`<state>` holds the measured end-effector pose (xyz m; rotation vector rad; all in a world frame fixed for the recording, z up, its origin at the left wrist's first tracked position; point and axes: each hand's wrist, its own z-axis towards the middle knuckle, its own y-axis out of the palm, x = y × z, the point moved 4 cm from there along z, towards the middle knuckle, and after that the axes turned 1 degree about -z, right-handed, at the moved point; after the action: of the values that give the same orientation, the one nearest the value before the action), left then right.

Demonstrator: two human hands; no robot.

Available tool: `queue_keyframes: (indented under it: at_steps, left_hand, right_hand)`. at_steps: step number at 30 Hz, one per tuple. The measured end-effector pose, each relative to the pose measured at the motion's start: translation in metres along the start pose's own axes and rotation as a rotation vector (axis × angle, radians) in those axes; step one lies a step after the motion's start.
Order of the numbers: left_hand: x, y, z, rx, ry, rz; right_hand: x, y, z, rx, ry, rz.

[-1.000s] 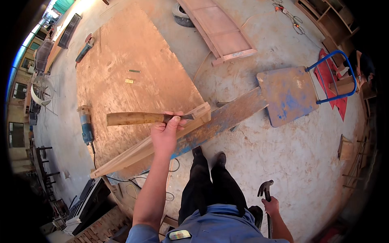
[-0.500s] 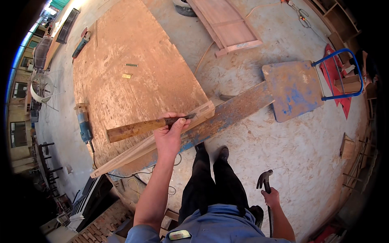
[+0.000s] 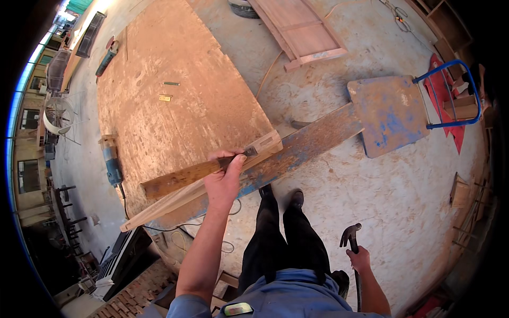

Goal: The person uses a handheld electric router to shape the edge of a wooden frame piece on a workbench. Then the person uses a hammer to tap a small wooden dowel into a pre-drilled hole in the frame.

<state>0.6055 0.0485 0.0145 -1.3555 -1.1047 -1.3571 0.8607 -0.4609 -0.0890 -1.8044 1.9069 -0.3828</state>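
Observation:
My left hand (image 3: 221, 185) is closed round a chisel (image 3: 177, 180) near where its long wooden handle meets the dark blade. The blade's end rests on, or just over, a long narrow wooden strip (image 3: 172, 205), close to a slot cut near its right end. That strip lies along the near edge of a large wooden worktop (image 3: 175, 127). Low on the right, well apart from the wood, my right hand (image 3: 360, 259) grips a claw hammer (image 3: 351, 234) by the handle, head up.
On the worktop lie a brass hinge (image 3: 165, 98) and a small greenish rod (image 3: 171, 83). Corded power tools rest at its left edge, including a blue one (image 3: 111, 164). A rusty beam (image 3: 313, 139) runs rightward to a platform trolley (image 3: 387, 117). Behind stands a wooden panel (image 3: 302, 32).
The chisel's handle end has swung slightly toward me, while its blade stays near the same spot on the strip. The hammer is held much as before. The whole view has shifted a little.

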Motion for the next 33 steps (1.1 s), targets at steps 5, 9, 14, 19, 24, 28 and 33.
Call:
queue_keyframes:
  at_steps: [5, 9, 14, 19, 24, 28, 33]
  left_hand:
    - [0.000, 0.001, 0.000, 0.005, -0.018, -0.015]
    - [-0.001, 0.001, 0.001, 0.019, -0.008, -0.052]
    - [-0.002, -0.001, 0.002, -0.001, -0.028, -0.025]
    - [-0.001, 0.000, 0.002, 0.000, -0.016, -0.024]
    - [-0.002, -0.002, 0.001, -0.009, 0.020, -0.011]
    - [-0.003, -0.001, 0.000, -0.002, 0.018, -0.032]
    - [-0.001, 0.001, -0.001, 0.017, -0.002, -0.020]
  right_hand:
    - [0.004, -0.001, 0.005, 0.004, 0.011, 0.015]
    - [0.003, -0.003, 0.009, 0.021, 0.007, -0.025]
    - [-0.001, -0.005, 0.011, 0.016, -0.006, -0.021]
    - [-0.006, -0.006, 0.012, 0.008, 0.000, -0.022]
    - [-0.010, -0.007, 0.012, -0.001, 0.006, -0.017]
    - [-0.009, -0.005, 0.014, 0.001, 0.013, -0.025]
    - [-0.009, -0.004, 0.015, 0.001, 0.005, -0.034]
